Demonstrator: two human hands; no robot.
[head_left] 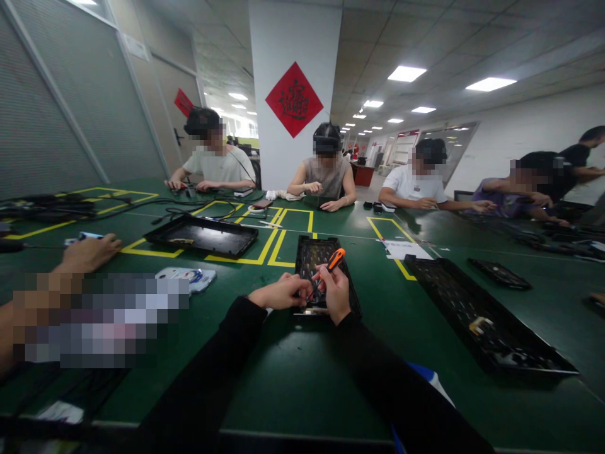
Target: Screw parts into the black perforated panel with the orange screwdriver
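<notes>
In the head view, my right hand (336, 295) is closed around an orange screwdriver (337, 257), its handle tilted up and to the right. My left hand (281, 292) is beside it, fingers bent and pinched together close to the screwdriver's lower end. Whatever those fingers hold, if anything, is hidden. Both hands are over a black shallow plastic casing (319, 247) that looks like a keyboard shell, with rows of small raised shapes inside. A pale strip shows at the casing's near edge.
On the right lies a longer black casing (454, 280), with a smaller dark panel (500, 273) beyond it. A black tray (203, 234) is at left. Another person's hand (92, 251) reaches in near a phone (198, 277). Several people sit across the green table (265, 391).
</notes>
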